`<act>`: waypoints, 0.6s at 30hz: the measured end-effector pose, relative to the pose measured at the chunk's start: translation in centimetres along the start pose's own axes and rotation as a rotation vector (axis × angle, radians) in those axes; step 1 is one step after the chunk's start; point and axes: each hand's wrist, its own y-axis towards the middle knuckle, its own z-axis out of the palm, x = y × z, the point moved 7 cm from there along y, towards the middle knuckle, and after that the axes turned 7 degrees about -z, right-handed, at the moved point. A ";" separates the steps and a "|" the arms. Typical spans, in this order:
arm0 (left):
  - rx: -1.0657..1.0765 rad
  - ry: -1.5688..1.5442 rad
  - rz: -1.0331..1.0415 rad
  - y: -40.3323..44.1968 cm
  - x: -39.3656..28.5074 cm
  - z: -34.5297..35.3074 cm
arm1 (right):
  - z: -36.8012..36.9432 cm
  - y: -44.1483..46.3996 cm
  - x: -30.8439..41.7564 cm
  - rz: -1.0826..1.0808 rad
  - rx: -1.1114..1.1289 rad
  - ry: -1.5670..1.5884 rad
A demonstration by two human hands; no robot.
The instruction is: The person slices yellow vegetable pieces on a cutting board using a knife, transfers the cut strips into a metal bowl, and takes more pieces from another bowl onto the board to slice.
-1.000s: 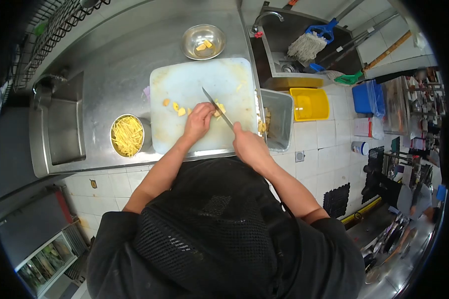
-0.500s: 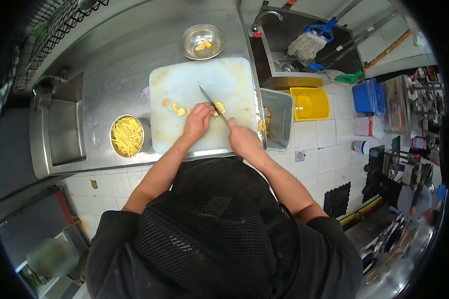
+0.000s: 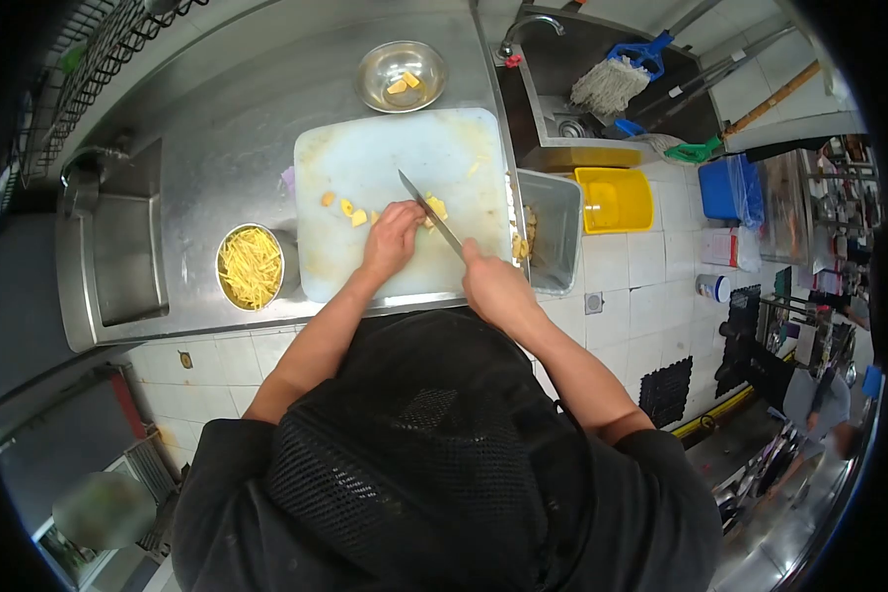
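Observation:
My right hand [image 3: 498,283] grips the handle of a kitchen knife [image 3: 430,210], its blade slanting up and left over the white cutting board [image 3: 395,148]. Curled fingers of my left hand [image 3: 393,237] press beside the blade on a small piece of ginger, mostly hidden under the fingertips. Yellow ginger slices [image 3: 436,206] lie just right of the blade. More pale yellow ginger pieces [image 3: 358,217] are scattered to the left of my left hand.
A metal pot of yellow shreds [image 3: 251,268] stands left of the board. Behind it sits a steel bowl [image 3: 401,77] with a few pieces. A grey bin [image 3: 555,232] and yellow tub [image 3: 617,199] are at right; a sink [image 3: 133,247] is at left. Another person [image 3: 809,400] is far right.
My right hand has drawn the knife slightly back toward the lower right. My left hand stays at almost the same spot on the board.

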 end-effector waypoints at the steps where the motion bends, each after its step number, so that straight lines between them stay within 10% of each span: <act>1: -0.001 -0.003 -0.006 -0.1 -0.1 0.0 | 0.1 -1.3 0.0 0.017 0.033 -0.002; 18: -0.021 -0.030 0.018 0.0 -0.4 -0.3 | 3.4 3.3 -0.9 -0.018 -0.098 0.038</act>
